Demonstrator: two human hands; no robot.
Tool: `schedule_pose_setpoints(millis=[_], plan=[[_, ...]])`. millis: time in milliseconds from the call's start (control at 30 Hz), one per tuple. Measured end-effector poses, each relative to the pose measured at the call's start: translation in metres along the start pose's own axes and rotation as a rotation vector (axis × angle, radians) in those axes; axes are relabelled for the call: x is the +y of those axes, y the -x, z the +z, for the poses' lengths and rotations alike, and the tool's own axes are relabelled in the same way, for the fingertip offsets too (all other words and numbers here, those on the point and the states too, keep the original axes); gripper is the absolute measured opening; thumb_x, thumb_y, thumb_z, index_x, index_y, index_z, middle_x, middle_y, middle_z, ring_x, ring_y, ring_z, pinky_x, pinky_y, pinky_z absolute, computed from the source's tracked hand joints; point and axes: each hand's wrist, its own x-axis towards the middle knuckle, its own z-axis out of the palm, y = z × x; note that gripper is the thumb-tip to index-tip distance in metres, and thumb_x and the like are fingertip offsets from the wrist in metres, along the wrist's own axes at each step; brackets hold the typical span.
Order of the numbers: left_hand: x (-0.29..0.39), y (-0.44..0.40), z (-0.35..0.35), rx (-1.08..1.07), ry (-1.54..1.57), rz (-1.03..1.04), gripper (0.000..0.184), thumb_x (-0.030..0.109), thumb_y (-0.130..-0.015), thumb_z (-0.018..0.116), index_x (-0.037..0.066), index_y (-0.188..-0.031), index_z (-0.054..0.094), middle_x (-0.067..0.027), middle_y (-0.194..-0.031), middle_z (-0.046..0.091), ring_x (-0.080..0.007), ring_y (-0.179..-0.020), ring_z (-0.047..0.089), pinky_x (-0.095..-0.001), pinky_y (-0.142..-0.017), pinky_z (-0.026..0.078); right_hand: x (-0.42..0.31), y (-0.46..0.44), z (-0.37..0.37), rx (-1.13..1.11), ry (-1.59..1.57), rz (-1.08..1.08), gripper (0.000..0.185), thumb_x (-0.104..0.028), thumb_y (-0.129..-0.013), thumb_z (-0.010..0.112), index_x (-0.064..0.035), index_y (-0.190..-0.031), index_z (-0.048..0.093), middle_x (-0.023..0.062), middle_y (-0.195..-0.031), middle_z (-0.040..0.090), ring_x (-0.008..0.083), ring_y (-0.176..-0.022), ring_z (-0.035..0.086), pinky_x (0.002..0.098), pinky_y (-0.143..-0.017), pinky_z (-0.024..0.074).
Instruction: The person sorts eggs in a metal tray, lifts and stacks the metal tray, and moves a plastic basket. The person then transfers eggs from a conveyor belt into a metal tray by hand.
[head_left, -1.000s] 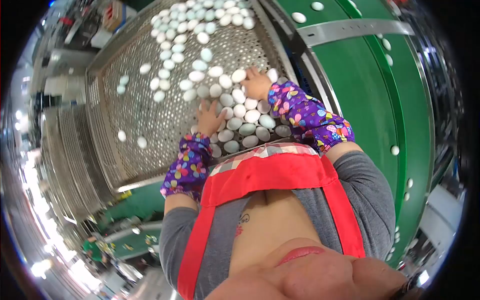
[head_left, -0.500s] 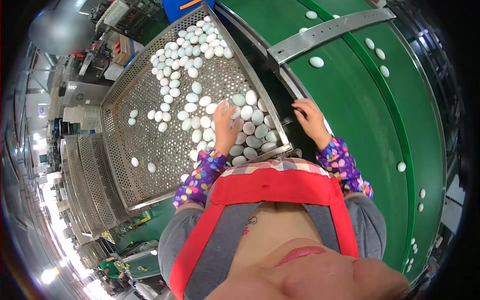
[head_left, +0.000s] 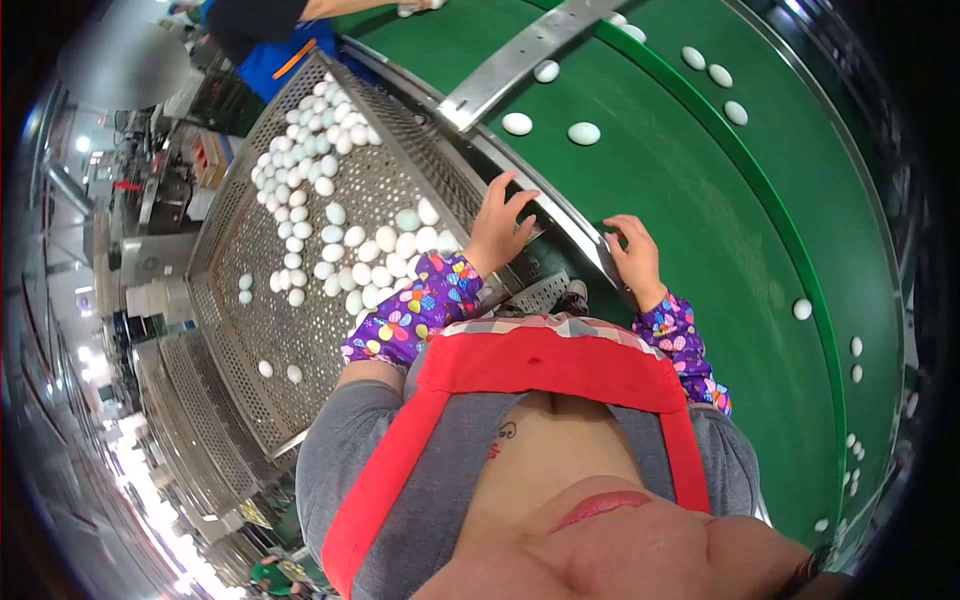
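Note:
My left hand (head_left: pixel 500 228) is open, fingers apart, with nothing in it. It reaches past the right wall of the perforated metal tray (head_left: pixel 410 155), near the metal rail (head_left: pixel 545 200) that edges the green conveyor belt (head_left: pixel 690 210). My right hand (head_left: pixel 635 260) is also open, its fingers loosely curved, over the belt's near edge. Many pale white and bluish eggs (head_left: pixel 386 238) lie in the tray, and my left forearm hides part of them. Beyond my hands, a pale egg (head_left: pixel 584 134) and another egg (head_left: pixel 517 124) rest on the belt.
A metal crossbar (head_left: pixel 520 60) spans the belt, and a green divider (head_left: pixel 740 150) runs along it. Several eggs (head_left: pixel 720 75) lie beyond the divider. At the top, a person in blue (head_left: pixel 275 55) stretches an arm towards the belt. Stacked perforated trays (head_left: pixel 195 400) stand at left.
My left hand has left the eggs in the tray and moved right and forward to the belt's rail. My right hand stays near the belt edge. The view has shifted, and more belt eggs show.

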Motion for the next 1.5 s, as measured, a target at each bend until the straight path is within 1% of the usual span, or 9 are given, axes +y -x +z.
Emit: schedule_pose_setpoints(millis=[100,233,267,467,567,800,1200,1300,1500], plan=[[-0.015,-0.018,0.022,-0.106,-0.093,-0.015,0.048,0.011,-0.073,0.071,0.009,-0.119,0.055,-0.0255,-0.134,0.035,-0.0439,-0.124,0.037,-0.0454,-0.103,0.036,0.011,-0.003,-0.003,0.022,0.027,-0.008,0.026,-0.008,-0.077,0.065,-0.0085,-0.103,0.063,0.007,-0.104,0.061,0.0188,-0.079,0.063,0.0298,-0.072,0.0505],[-0.032,-0.051,0.049,-0.156,-0.151,-0.031,0.052,0.015,-0.071,0.073,0.008,-0.119,0.055,-0.0284,-0.133,0.034,-0.0446,-0.125,0.036,-0.0458,-0.104,0.035,0.031,-0.014,-0.003,0.099,0.198,-0.104,0.037,-0.011,-0.075,0.069,-0.0117,-0.111,0.061,0.0087,-0.118,0.056,0.0251,-0.102,0.058,0.0341,-0.087,0.0481],[-0.036,-0.06,0.055,-0.173,-0.19,-0.033,0.052,0.016,-0.071,0.074,0.008,-0.119,0.056,-0.029,-0.133,0.034,-0.0446,-0.125,0.036,-0.0458,-0.104,0.035,0.033,-0.02,-0.003,0.06,0.19,-0.013,0.043,-0.013,-0.073,0.071,-0.0136,-0.115,0.059,0.0089,-0.127,0.05,0.0296,-0.117,0.049,0.0378,-0.095,0.0447],[-0.065,-0.092,0.102,-0.319,-0.439,-0.075,0.058,0.021,-0.071,0.074,0.016,-0.125,0.053,-0.0246,-0.137,0.036,-0.0422,-0.125,0.038,-0.0457,-0.102,0.038,0.076,-0.088,0.023,0.14,0.398,-0.107,0.048,-0.016,-0.071,0.073,-0.0147,-0.117,0.058,0.0125,-0.13,0.047,0.034,-0.124,0.041,0.0417,-0.096,0.0441],[-0.07,-0.097,0.122,-0.436,-0.432,-0.142,0.057,0.02,-0.072,0.073,0.018,-0.125,0.053,-0.0212,-0.134,0.04,-0.0418,-0.121,0.041,-0.0458,-0.099,0.041,0.099,-0.106,0.034,0.01,0.446,-0.013,0.048,-0.017,-0.072,0.073,-0.0145,-0.117,0.058,0.0143,-0.13,0.047,0.0347,-0.12,0.045,0.0414,-0.097,0.0431],[-0.071,-0.092,0.158,-0.381,-0.426,-0.161,0.035,0.015,-0.073,0.069,0.012,-0.105,0.057,-0.0175,-0.106,0.052,-0.0385,-0.101,0.053,-0.0462,-0.084,0.049,0.121,-0.103,0.03,0.058,0.55,0.035,0.022,-0.023,-0.072,0.071,-0.0121,-0.089,0.063,0.0064,-0.096,0.057,0.0283,-0.094,0.057,0.0421,-0.076,0.0505],[-0.048,-0.093,0.153,-0.377,-0.368,-0.167,0.025,0.018,-0.072,0.068,0.007,-0.093,0.062,-0.0152,-0.098,0.055,-0.0343,-0.096,0.057,-0.043,-0.084,0.049,0.088,-0.176,-0.009,0.101,0.438,0.392,0.061,-0.042,-0.071,0.075,-0.0186,-0.123,0.055,0.0133,-0.118,0.052,0.0327,-0.097,0.063,0.0439,-0.078,0.0522],[-0.051,-0.09,0.155,-0.366,-0.348,-0.16,0.023,0.016,-0.071,0.067,0.007,-0.092,0.062,-0.0147,-0.097,0.054,-0.0339,-0.096,0.057,-0.0429,-0.083,0.049,0.098,-0.18,-0.008,-0.122,0.586,0.397,0.064,-0.041,-0.071,0.075,-0.0198,-0.126,0.051,0.0121,-0.116,0.053,0.0323,-0.098,0.063,0.0443,-0.078,0.0524],[-0.059,-0.089,0.158,-0.347,-0.315,-0.168,0.02,0.015,-0.07,0.065,0.008,-0.088,0.061,-0.0135,-0.095,0.054,-0.033,-0.094,0.057,-0.0428,-0.081,0.049,0.118,-0.138,-0.006,-0.005,0.629,0.289,0.052,-0.039,-0.073,0.073,-0.0183,-0.117,0.054,0.0099,-0.106,0.058,0.0322,-0.089,0.064,0.0442,-0.072,0.0523]])
